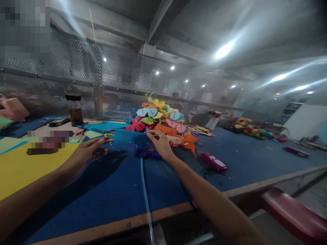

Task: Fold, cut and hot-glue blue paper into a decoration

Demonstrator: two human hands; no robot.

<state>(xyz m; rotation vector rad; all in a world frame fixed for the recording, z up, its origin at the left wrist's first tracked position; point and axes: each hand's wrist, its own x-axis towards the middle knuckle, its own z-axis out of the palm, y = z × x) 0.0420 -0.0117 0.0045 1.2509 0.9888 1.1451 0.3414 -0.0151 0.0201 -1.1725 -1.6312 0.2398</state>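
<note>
Blue tabletop (pixel 117 197) beneath a grey ceiling (pixel 204 23), right hand (pixel 161 143) tight on blue paper (pixel 130 136), left hand (pixel 88 151) loosely wide.

Two bare hands work at a blue-topped table (pixel 122 204) before a heap of coloured pieces (pixel 158 122).
The right hand (pixel 160 144) pinches the upper right corner of a blue piece (pixel 131 136) marked with red dots; the left hand (pixel 89 149), fingers loosely curled and apart from the thumb, is just beside its left edge, near yellow-handled scissors (pixel 109 135). Below the piece lies a dark blue tool (pixel 149 154), with a clear tube (pixel 144 190) running over the table's edge. A yellow sheet (pixel 33 166) lies left, a magenta device (pixel 214 162) right; a dark-lidded jar (pixel 76 110) stands behind.
</note>
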